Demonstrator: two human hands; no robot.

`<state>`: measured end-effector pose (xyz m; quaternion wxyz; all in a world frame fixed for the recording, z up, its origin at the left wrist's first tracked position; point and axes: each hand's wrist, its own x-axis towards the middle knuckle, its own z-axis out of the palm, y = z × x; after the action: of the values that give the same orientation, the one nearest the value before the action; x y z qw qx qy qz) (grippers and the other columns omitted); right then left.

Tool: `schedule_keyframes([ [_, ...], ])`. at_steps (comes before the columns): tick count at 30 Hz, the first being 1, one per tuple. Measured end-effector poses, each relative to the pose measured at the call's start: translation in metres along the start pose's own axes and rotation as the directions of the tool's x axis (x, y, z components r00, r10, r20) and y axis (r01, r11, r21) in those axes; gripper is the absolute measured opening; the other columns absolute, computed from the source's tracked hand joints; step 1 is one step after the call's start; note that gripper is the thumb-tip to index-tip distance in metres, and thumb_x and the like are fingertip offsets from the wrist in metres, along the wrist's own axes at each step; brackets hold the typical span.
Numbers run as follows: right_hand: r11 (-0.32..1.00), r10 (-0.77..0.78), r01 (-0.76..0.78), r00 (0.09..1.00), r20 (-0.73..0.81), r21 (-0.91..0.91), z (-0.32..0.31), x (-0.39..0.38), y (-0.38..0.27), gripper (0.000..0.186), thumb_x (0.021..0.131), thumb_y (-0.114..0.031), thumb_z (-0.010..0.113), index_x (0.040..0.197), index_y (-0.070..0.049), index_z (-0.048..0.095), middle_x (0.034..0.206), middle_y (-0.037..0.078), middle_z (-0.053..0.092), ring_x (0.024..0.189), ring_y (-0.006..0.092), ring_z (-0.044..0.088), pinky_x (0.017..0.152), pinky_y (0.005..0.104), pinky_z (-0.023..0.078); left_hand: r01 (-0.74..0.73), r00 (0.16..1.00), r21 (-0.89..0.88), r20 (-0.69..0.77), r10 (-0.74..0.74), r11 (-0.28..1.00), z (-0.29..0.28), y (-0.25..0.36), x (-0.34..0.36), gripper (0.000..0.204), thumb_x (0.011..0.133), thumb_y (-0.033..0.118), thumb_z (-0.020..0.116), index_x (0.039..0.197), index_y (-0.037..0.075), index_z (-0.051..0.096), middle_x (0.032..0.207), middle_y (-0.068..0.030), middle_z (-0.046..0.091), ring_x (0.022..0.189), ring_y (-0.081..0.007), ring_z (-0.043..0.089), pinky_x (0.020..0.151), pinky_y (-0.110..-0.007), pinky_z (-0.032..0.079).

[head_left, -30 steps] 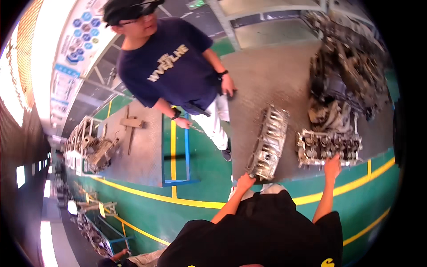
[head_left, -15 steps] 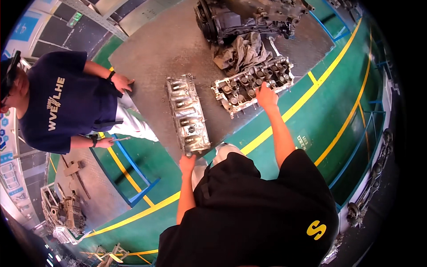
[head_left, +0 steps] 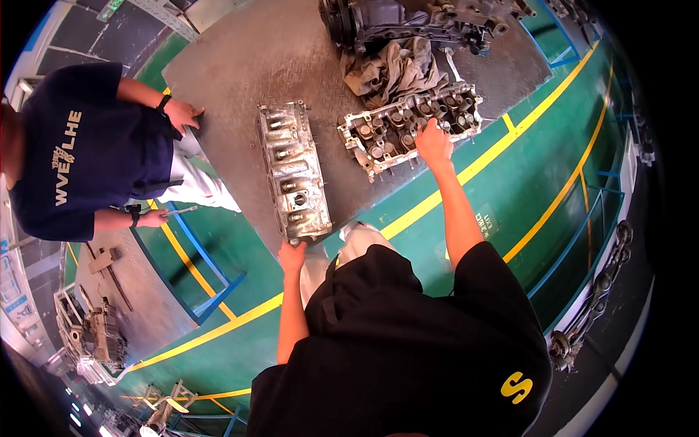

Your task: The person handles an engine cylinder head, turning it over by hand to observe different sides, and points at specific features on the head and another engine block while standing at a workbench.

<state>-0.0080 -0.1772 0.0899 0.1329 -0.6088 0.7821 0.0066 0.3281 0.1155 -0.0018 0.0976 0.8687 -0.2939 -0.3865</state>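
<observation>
A long silver engine casting [head_left: 295, 169] with a row of recesses lies on the metal-topped table. My left hand [head_left: 293, 255] is closed on its near end, the fingertips partly hidden at the edge. To its right lies a cylinder head [head_left: 393, 135], its top exposed with rows of round tappets and valve wells. My right hand [head_left: 435, 146] reaches over the near side of this head, fingers drawn together low among the tappets. Whatever the right fingertips pinch is too small to make out.
Behind the cylinder head lie a crumpled grey cloth [head_left: 393, 73] and a large dark engine block [head_left: 422, 25]. A person in a navy shirt [head_left: 80, 149] stands at the table's left, holding a slim metal tool [head_left: 182, 211]. Blue metal frames [head_left: 207, 273] stand on the green floor.
The whole view has shifted, so the table and both castings appear slightly further left and higher. My hands remain at the same two engine parts.
</observation>
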Motion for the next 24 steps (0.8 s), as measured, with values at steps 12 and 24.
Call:
schedule_keyframes([
  [12, 0.994, 0.019, -0.001, 0.986, -0.167, 0.109, -0.075, -0.032, -0.015, 0.033, 0.086, -0.036, 0.044, 0.092, -0.004, 0.045, 0.076, 0.023, 0.06, 0.075, 0.0425, 0.058, 0.066, 0.0508, 0.044, 0.003, 0.999, 0.047, -0.041, -0.001, 0.999, -0.008, 0.013, -0.014, 0.05, 0.065, 0.026, 0.065, 0.106, 0.003, 0.052, 0.095, -0.0243, 0.059, 0.091, -0.0416, 0.054, 0.078, -0.045, 0.043],
  [24, 0.993, -0.112, 0.115, 0.991, -0.072, 0.03, 0.047, -0.031, -0.024, 0.023, 0.087, -0.028, 0.042, 0.088, -0.005, 0.044, 0.076, 0.017, 0.062, 0.07, 0.0353, 0.06, 0.074, 0.0473, 0.04, -0.02, 0.998, -0.018, -0.054, 0.019, 1.0, -0.009, 0.015, -0.016, 0.049, 0.065, 0.027, 0.065, 0.105, 0.002, 0.052, 0.093, -0.0243, 0.059, 0.091, -0.0413, 0.054, 0.078, -0.045, 0.044],
])
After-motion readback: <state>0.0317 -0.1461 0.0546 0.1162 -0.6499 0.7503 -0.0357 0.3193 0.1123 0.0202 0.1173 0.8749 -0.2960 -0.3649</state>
